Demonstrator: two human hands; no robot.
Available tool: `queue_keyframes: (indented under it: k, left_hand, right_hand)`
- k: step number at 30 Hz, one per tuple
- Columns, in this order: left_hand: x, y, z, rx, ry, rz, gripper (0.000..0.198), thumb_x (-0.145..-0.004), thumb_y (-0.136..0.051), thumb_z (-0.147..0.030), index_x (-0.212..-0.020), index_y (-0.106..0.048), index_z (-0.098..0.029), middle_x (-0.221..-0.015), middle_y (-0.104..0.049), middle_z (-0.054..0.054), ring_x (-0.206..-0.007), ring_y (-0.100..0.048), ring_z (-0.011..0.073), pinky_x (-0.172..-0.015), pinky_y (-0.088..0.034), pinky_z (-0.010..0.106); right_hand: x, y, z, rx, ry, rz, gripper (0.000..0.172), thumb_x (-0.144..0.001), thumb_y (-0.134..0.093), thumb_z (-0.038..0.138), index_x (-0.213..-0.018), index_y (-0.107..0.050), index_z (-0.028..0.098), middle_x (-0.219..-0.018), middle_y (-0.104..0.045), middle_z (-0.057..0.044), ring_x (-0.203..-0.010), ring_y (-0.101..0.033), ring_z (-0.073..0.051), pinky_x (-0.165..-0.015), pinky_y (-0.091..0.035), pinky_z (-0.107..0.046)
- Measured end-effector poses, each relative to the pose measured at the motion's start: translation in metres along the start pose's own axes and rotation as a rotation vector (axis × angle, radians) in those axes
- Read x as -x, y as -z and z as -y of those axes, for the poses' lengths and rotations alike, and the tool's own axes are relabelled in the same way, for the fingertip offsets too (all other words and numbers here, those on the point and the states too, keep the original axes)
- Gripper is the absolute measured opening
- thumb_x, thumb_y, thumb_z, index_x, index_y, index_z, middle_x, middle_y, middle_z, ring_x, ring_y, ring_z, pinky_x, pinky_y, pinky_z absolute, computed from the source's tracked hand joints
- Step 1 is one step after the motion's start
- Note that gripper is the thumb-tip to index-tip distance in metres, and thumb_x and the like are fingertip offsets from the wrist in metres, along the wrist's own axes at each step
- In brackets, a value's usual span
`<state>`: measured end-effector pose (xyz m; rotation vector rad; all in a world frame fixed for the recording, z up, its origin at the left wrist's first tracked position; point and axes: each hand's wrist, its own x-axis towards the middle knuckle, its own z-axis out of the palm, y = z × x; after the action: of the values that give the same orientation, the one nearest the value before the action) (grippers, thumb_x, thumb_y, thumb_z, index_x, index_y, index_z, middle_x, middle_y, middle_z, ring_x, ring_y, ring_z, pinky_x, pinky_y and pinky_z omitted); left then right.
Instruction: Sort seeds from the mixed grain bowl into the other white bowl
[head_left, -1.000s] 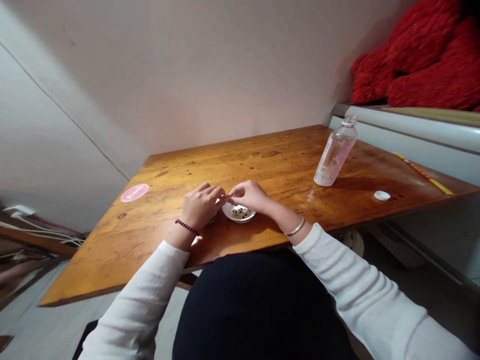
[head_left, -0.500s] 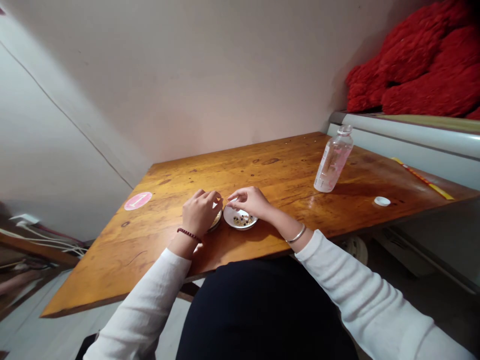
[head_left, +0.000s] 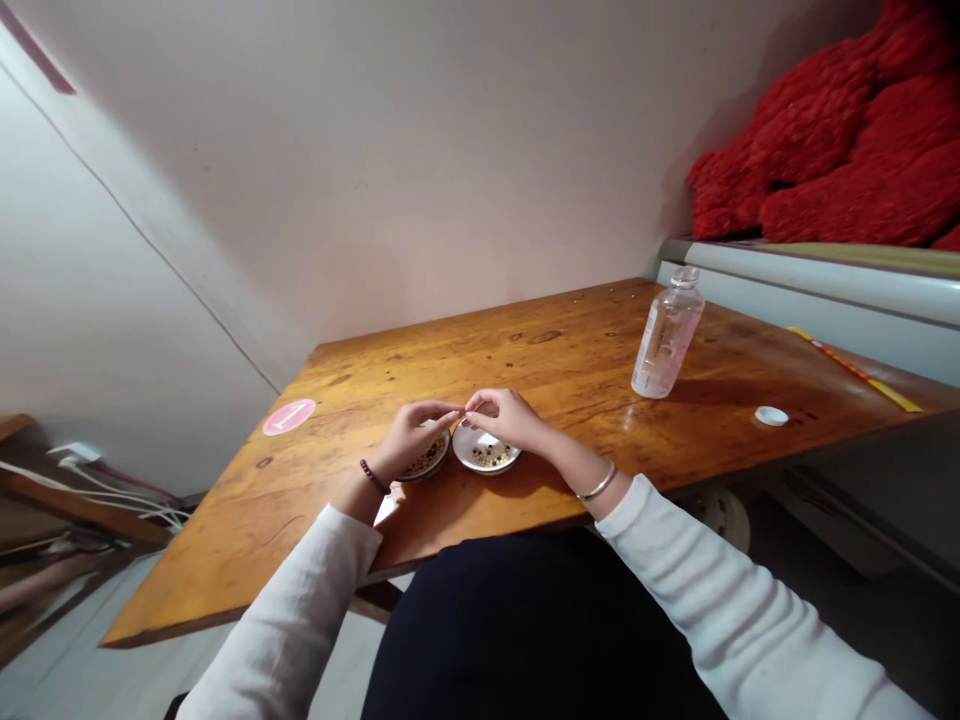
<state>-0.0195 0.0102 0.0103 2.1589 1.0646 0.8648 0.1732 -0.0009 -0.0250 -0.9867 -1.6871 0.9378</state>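
Two small bowls stand side by side near the table's front edge. The left bowl, partly covered by my left hand, holds many small yellowish and dark pieces. Fewer yellow and black pieces lie in the white right bowl. My right hand is over the back of that bowl. Both hands are pinched, and their fingertips meet above the gap between the bowls. Whatever is between the fingertips is too small to make out.
On the wooden table are a clear open bottle, a white cap, a yellow-red strip and a pink round sticker. A wall rises behind. Red plush lies on a white appliance at right.
My left hand has turned and moved right, so its fingertips now meet those of my right hand. More of the left bowl shows. The view has shifted slightly.
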Motion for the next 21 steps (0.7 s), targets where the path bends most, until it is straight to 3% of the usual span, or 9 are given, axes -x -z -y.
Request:
queue_keyframes:
  k: [8,21]
  left_hand:
    - [-0.0005,-0.0002,0.0013,0.163,0.083,0.056,0.044,-0.075,-0.067,-0.049,-0.099,-0.074,-0.013,-0.097,-0.073,0.011,-0.089,-0.067,0.0246,-0.078,-0.052,0.031]
    - [0.0001,-0.0005,0.0025,0.139,0.088,0.066,0.045,-0.076,-0.066,-0.048,-0.101,-0.073,-0.011,-0.1,-0.073,0.013,-0.092,-0.066,0.0257,-0.08,-0.052,0.033]
  right_hand:
    - [0.0027,0.0054,0.0071,0.13,0.041,-0.023,0.014,-0.075,-0.066,0.026,-0.083,-0.072,0.016,-0.082,-0.073,-0.005,-0.077,-0.069,-0.015,-0.073,-0.052,-0.025]
    - [0.0031,0.0047,0.0043,0.065,0.007,0.007,0.023,-0.072,-0.069,0.035,-0.081,-0.074,0.014,-0.077,-0.074,-0.007,-0.071,-0.069,-0.016,-0.067,-0.052,-0.023]
